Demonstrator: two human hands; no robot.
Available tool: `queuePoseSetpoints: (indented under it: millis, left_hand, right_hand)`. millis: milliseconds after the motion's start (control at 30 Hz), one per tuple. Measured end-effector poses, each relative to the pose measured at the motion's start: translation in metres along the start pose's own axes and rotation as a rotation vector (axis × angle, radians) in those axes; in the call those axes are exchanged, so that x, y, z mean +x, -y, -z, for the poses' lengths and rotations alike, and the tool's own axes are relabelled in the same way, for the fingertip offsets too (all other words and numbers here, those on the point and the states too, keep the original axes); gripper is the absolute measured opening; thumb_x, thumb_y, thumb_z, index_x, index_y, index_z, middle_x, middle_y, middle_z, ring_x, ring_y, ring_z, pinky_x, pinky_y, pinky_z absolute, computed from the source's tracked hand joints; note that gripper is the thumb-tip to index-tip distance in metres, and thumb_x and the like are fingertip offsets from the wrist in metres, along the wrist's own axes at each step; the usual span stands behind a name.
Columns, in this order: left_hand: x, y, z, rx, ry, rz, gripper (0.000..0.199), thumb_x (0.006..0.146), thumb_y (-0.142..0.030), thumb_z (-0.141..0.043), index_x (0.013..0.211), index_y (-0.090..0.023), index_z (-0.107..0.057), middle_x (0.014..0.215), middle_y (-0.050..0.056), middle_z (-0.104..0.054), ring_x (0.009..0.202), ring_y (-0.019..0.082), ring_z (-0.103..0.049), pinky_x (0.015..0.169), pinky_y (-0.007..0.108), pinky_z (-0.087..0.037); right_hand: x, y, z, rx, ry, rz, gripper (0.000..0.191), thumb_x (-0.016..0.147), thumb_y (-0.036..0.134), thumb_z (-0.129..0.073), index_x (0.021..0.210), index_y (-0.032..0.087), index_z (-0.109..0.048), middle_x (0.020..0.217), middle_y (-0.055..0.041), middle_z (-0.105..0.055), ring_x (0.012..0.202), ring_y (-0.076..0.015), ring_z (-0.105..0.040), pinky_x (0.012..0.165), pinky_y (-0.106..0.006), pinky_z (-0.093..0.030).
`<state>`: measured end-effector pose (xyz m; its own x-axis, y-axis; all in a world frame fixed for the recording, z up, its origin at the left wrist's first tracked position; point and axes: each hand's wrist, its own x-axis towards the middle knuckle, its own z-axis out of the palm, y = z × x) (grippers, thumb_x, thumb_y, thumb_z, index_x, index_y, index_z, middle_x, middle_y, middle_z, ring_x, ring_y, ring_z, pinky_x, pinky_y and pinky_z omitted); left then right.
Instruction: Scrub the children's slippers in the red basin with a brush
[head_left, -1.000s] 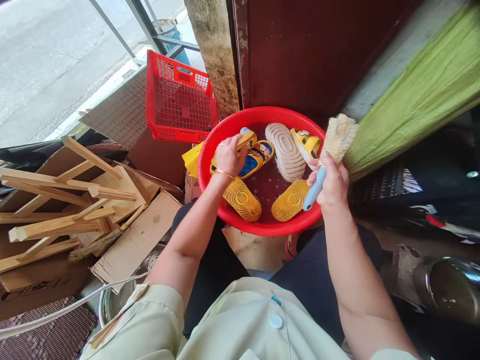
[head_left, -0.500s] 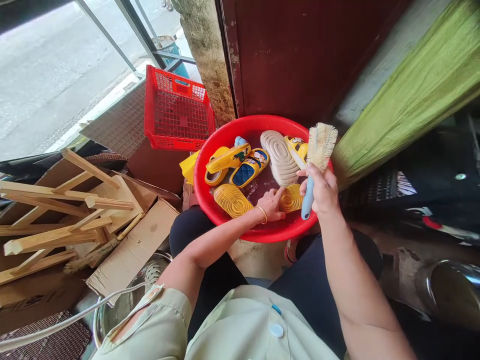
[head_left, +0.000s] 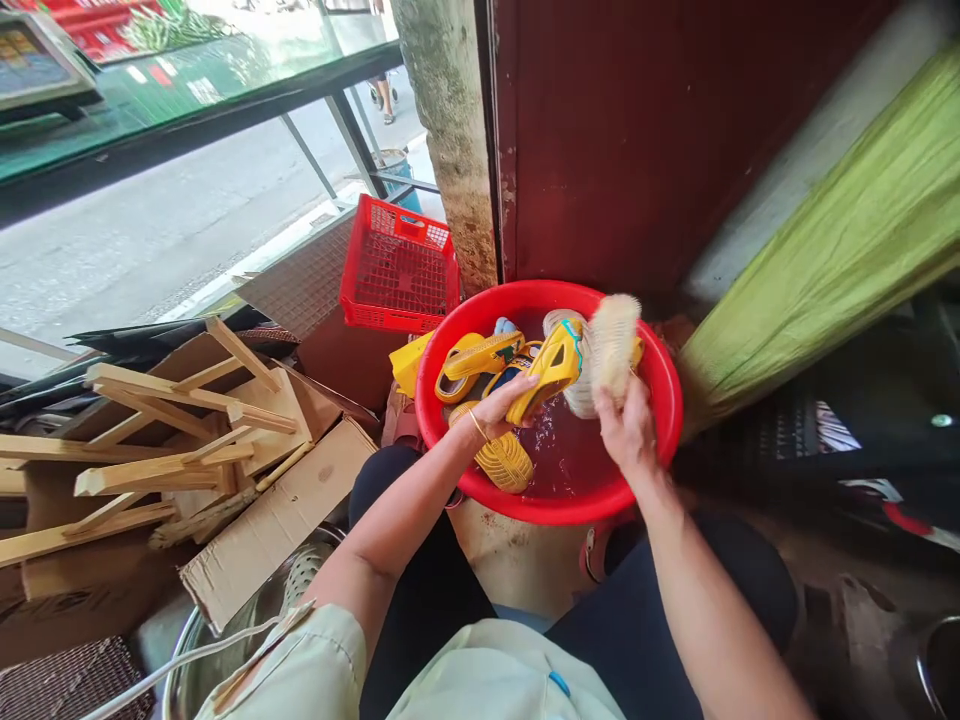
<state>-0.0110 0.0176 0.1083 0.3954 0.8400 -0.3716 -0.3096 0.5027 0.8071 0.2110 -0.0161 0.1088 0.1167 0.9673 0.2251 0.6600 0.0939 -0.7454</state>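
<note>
A red basin [head_left: 555, 508] of water stands between my knees. Over it my left hand [head_left: 504, 405] grips a yellow slipper [head_left: 551, 372] by one end, tilted on its side. My right hand [head_left: 628, 425] is closed around a scrub brush [head_left: 616, 345], its pale bristles raised just right of the slipper; the handle is hidden. Below my left wrist lies a yellow sole [head_left: 508, 463]. More yellow slippers [head_left: 480, 358] are piled at the basin's left, and a whitish sole [head_left: 579, 397] shows partly behind the held slipper.
Behind the basin at left sits a red plastic crate [head_left: 401, 265]. Wooden stool legs [head_left: 172, 465] and a cardboard sheet [head_left: 281, 515] crowd my left side. A dark red door [head_left: 600, 150] rises behind the basin, and green cloth [head_left: 825, 230] hangs at right.
My left hand has lifted a yellow slipper out of the water. The brush in my right hand has moved close beside it. The view has shifted, showing more of the street.
</note>
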Motion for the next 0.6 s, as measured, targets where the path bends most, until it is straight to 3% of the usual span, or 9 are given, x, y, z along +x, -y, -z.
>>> queuePoseSetpoints:
  millis: [100,267,367,467,600]
  left_hand:
    - [0.000,0.003,0.004,-0.021,-0.024,-0.031,0.061,0.066,-0.037,-0.087,0.121,-0.023,-0.065,0.089,0.000,-0.066,0.064,0.011,-0.061,0.046,0.016,-0.039]
    - [0.002,0.012,0.008,0.037,-0.088,-0.023,0.071,0.064,-0.031,-0.081,0.133,-0.027,-0.063,0.093,-0.001,-0.064,0.064,0.010,-0.059,0.048,0.016,-0.039]
    - [-0.001,0.017,0.004,0.095,-0.141,0.000,0.079,0.065,-0.030,-0.078,0.143,-0.028,-0.060,0.092,0.000,-0.064,0.066,0.010,-0.057,0.051,0.017,-0.037]
    - [-0.006,0.023,0.000,0.142,-0.191,0.042,0.086,0.064,-0.027,-0.078,0.148,-0.029,-0.058,0.097,0.001,-0.067,0.074,0.012,-0.058,0.061,0.021,-0.044]
    - [-0.010,0.029,0.004,0.133,-0.201,0.089,0.080,0.067,-0.031,-0.077,0.146,-0.031,-0.060,0.105,0.003,-0.068,0.084,0.016,-0.060,0.074,0.028,-0.050]
  right_hand:
    - [-0.017,0.008,-0.017,-0.323,0.086,0.117,0.055,0.107,0.051,-0.040,0.132,0.007,-0.062,0.101,-0.0222,-0.080,0.083,-0.0290,-0.077,0.063,-0.032,-0.051]
    - [-0.027,0.010,-0.030,-0.578,0.197,0.282,0.042,0.110,0.046,-0.044,0.120,0.013,-0.069,0.095,-0.0150,-0.081,0.069,-0.0206,-0.074,0.053,-0.026,-0.033]
    - [-0.013,0.006,-0.026,-0.679,0.219,0.172,0.041,0.111,0.044,-0.044,0.125,0.015,-0.069,0.088,-0.0131,-0.080,0.063,-0.0188,-0.071,0.053,-0.026,-0.030]
    - [0.005,0.002,-0.019,-0.682,0.219,0.032,0.045,0.114,0.045,-0.038,0.127,0.015,-0.069,0.080,-0.0130,-0.079,0.066,-0.0209,-0.072,0.056,-0.028,-0.032]
    - [0.007,0.008,-0.017,-0.624,0.221,-0.004,0.046,0.114,0.046,-0.036,0.126,0.015,-0.068,0.083,-0.0133,-0.079,0.072,-0.0213,-0.073,0.057,-0.028,-0.032]
